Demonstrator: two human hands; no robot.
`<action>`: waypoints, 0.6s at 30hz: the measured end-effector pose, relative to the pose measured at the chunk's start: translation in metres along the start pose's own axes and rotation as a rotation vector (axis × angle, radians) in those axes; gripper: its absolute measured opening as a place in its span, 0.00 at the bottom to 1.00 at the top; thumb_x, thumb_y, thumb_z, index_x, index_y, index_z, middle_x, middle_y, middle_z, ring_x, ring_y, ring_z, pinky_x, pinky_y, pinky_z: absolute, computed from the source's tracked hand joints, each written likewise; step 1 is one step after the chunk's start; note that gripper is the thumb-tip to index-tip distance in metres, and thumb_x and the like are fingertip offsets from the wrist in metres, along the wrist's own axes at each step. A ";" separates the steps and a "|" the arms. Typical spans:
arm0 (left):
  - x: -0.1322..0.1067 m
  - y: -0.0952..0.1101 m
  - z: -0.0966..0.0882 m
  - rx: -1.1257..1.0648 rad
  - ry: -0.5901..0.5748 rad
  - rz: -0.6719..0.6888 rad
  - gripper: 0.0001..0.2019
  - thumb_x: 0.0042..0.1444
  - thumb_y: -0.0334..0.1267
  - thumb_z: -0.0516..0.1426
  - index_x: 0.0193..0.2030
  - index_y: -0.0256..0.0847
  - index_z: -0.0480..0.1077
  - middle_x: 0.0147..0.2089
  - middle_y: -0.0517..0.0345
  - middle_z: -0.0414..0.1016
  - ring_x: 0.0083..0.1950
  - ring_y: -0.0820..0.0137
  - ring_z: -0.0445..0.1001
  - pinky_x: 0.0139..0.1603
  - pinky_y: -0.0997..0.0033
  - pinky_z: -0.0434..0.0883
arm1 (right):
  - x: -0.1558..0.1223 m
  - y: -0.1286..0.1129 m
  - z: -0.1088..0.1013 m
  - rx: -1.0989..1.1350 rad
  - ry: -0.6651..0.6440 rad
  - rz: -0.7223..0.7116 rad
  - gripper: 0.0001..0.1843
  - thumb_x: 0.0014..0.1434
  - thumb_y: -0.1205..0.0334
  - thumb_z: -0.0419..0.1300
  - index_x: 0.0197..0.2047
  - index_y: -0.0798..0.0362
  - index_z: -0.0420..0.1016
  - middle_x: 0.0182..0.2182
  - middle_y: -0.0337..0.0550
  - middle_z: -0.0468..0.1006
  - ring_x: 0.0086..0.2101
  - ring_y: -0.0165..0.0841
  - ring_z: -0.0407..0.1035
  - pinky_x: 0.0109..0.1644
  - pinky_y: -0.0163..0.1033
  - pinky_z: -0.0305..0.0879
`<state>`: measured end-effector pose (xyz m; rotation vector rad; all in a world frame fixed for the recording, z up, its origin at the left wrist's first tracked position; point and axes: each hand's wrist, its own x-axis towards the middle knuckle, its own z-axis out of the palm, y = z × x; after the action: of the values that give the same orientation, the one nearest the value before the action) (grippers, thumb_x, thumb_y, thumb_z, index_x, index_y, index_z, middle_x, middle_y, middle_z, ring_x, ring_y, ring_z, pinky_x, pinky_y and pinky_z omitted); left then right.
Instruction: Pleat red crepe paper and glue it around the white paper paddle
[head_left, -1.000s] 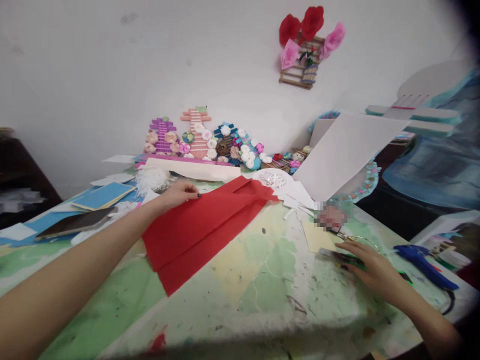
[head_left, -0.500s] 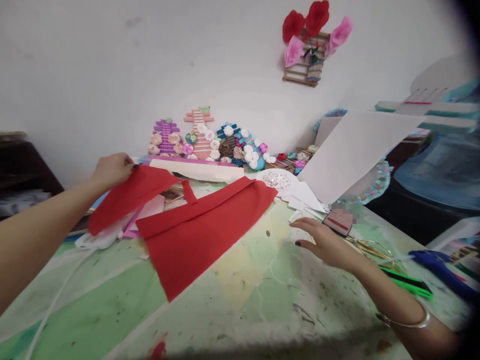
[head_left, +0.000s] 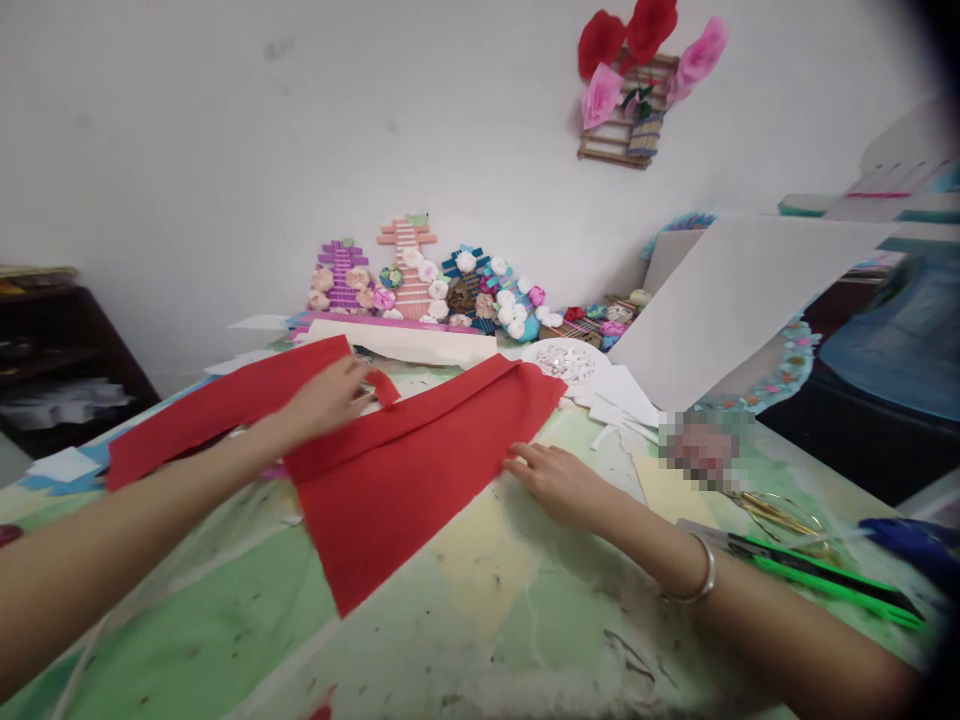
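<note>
A large folded red sheet [head_left: 409, 500], which looks like crepe paper, lies across the middle of the table. My left hand [head_left: 334, 400] reaches over its upper left part, with the fingertips closed around the end of a small red strip [head_left: 386, 388] beside the fold. My right hand [head_left: 559, 485] is open, its fingertips at the sheet's right edge. Behind my left forearm, another long red piece [head_left: 240, 400] lies on the left side, partly hidden by the arm.
On the right are gold-handled scissors [head_left: 784, 520], a green cutter [head_left: 840, 585] and a blue tool [head_left: 911, 545]. A plate of white bits [head_left: 566, 362] stands at the back near white paper pieces [head_left: 622, 395]. Flower-decorated stick crafts [head_left: 412, 280] lean against the wall.
My left hand has let go of the other red piece, now lying at the left, and moved right to the small strip. My right hand has moved left to the large sheet's edge.
</note>
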<state>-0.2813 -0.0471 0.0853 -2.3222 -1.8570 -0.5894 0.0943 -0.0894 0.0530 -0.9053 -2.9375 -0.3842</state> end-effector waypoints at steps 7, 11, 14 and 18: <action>-0.015 0.056 0.039 0.367 -0.271 0.217 0.13 0.61 0.36 0.49 0.46 0.34 0.71 0.46 0.38 0.74 0.45 0.52 0.75 0.44 0.56 0.71 | 0.029 0.013 0.009 -0.194 -0.053 -0.003 0.11 0.65 0.71 0.49 0.42 0.59 0.72 0.42 0.54 0.72 0.39 0.38 0.66 0.40 0.42 0.60; -0.008 0.055 0.042 0.443 -0.312 0.165 0.16 0.62 0.28 0.44 0.47 0.34 0.71 0.42 0.39 0.76 0.43 0.53 0.77 0.40 0.60 0.70 | 0.041 0.020 0.015 -0.204 -0.050 -0.008 0.12 0.66 0.71 0.48 0.40 0.59 0.73 0.39 0.53 0.73 0.39 0.39 0.65 0.39 0.42 0.57; 0.001 0.050 0.043 0.447 -0.303 0.132 0.17 0.61 0.27 0.44 0.49 0.34 0.70 0.42 0.38 0.77 0.43 0.53 0.77 0.39 0.61 0.70 | 0.048 0.022 0.017 -0.152 -0.045 0.004 0.13 0.66 0.72 0.47 0.41 0.61 0.73 0.39 0.54 0.73 0.41 0.39 0.65 0.41 0.42 0.57; 0.020 0.032 0.043 0.327 -0.238 0.015 0.17 0.60 0.29 0.44 0.45 0.36 0.73 0.41 0.40 0.78 0.41 0.55 0.78 0.39 0.62 0.71 | 0.055 0.022 0.019 -0.078 -0.039 0.044 0.13 0.66 0.71 0.46 0.42 0.61 0.73 0.39 0.56 0.74 0.42 0.40 0.65 0.43 0.42 0.59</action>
<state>-0.2369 -0.0226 0.0584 -2.2600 -1.8591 0.0004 0.0612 -0.0372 0.0455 -0.9957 -2.9502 -0.4874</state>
